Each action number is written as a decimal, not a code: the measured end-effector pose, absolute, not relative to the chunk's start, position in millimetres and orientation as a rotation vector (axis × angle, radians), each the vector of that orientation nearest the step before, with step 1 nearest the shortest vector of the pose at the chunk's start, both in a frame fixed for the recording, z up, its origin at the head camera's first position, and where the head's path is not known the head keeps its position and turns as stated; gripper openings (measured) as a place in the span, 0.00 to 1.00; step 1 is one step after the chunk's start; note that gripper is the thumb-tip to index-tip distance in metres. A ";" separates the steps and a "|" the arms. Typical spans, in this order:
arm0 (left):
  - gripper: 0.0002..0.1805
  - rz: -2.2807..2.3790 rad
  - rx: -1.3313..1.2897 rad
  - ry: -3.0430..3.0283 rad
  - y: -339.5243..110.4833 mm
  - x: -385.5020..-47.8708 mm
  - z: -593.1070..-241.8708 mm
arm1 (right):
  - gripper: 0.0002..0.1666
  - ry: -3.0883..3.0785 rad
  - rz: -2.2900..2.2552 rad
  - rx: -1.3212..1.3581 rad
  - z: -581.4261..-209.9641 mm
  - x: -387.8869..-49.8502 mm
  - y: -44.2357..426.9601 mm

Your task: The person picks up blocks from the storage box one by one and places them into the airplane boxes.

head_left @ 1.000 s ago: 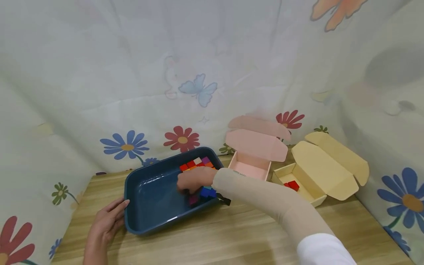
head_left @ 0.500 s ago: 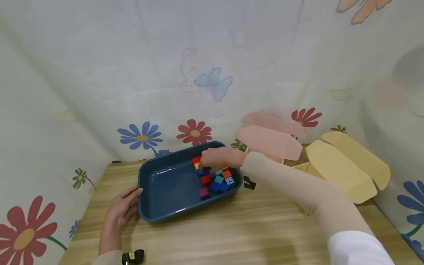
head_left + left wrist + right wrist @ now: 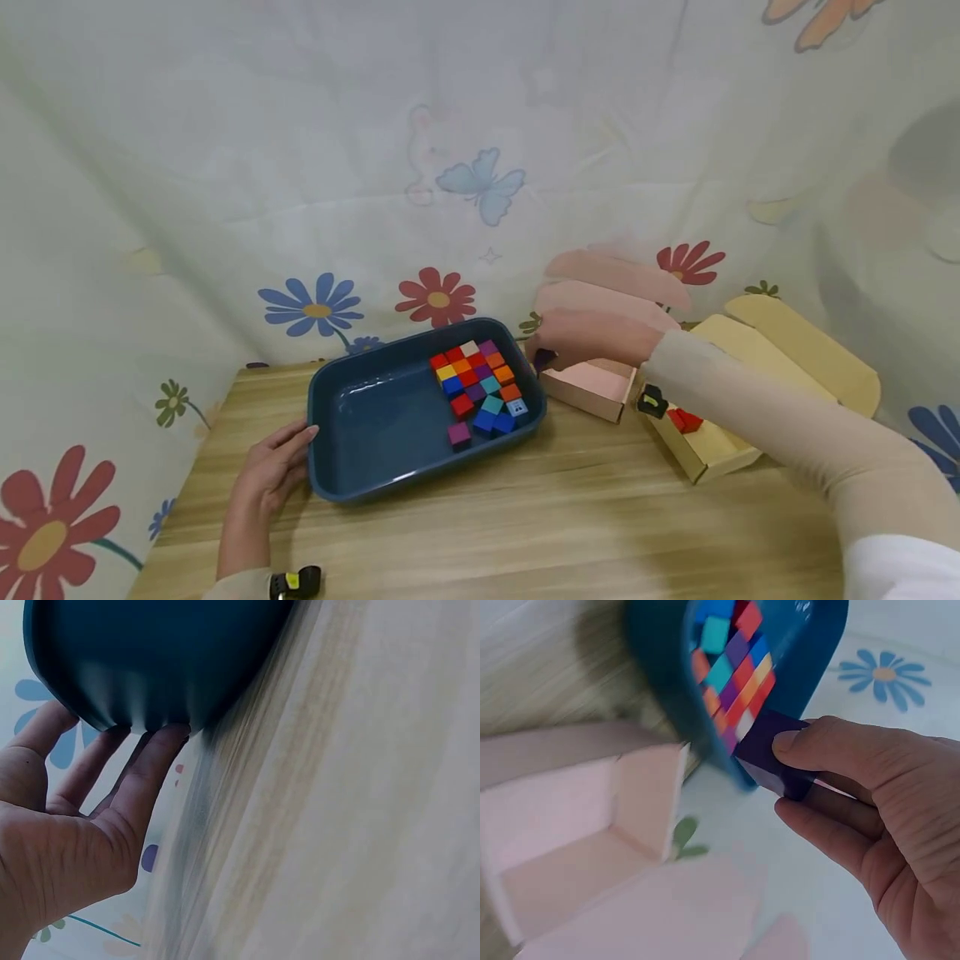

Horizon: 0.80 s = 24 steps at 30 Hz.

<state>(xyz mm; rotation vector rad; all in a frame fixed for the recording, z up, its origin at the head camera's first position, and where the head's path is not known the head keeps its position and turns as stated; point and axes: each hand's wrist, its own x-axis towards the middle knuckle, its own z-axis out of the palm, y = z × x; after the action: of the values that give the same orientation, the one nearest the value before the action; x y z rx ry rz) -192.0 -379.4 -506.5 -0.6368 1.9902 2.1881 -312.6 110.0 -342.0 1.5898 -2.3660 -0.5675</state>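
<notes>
A dark blue tray (image 3: 375, 433) stands on the table, with several small coloured cubes (image 3: 476, 383) grouped in its right part. My left hand (image 3: 272, 467) touches the tray's left end; in the left wrist view its fingers reach out fairly straight against the outer wall. Between the thumb and fingers of my right hand (image 3: 877, 795) a dark purple cube (image 3: 769, 750) is pinched. In the head view that hand is raised just beyond the tray's right rim, over the left side of a pink box (image 3: 592, 387) with its lid up. The left wrist view hides the tray's inside.
Right of the pink box is a lidded yellow box (image 3: 693, 458), its lid up, with red cubes (image 3: 684, 419) inside. My right forearm covers part of it. Wooden tabletop (image 3: 525, 517) lies in front; a printed cloth (image 3: 360, 208) hangs behind.
My right hand has gone from among the cubes in the tray to the right, lifting out the purple cube. The left hand stays at the tray's left end.
</notes>
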 end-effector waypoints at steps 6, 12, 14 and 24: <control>0.45 2.145 -0.645 2.016 -381.0 -192.3 -505.2 | 0.07 -2.531 -0.220 1.733 -348.3 -310.1 150.6; 0.47 2.161 -0.622 2.007 -379.2 -196.4 -506.0 | 0.07 -2.742 -0.008 1.631 -356.6 -303.9 196.7; 0.47 2.177 -0.613 1.992 -378.5 -197.0 -506.6 | 0.08 -2.796 -0.020 1.587 -358.3 -300.7 211.9; 0.24 2.244 -0.638 1.927 -380.2 -190.9 -506.2 | 0.13 -2.947 -0.012 1.459 -377.0 -288.9 256.3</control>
<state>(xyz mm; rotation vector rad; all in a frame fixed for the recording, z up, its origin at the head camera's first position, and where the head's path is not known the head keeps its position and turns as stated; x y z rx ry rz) -190.9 -380.2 -506.2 -0.6376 1.9267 2.2437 -288.9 256.3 -377.0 1.4587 -2.9468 -0.0123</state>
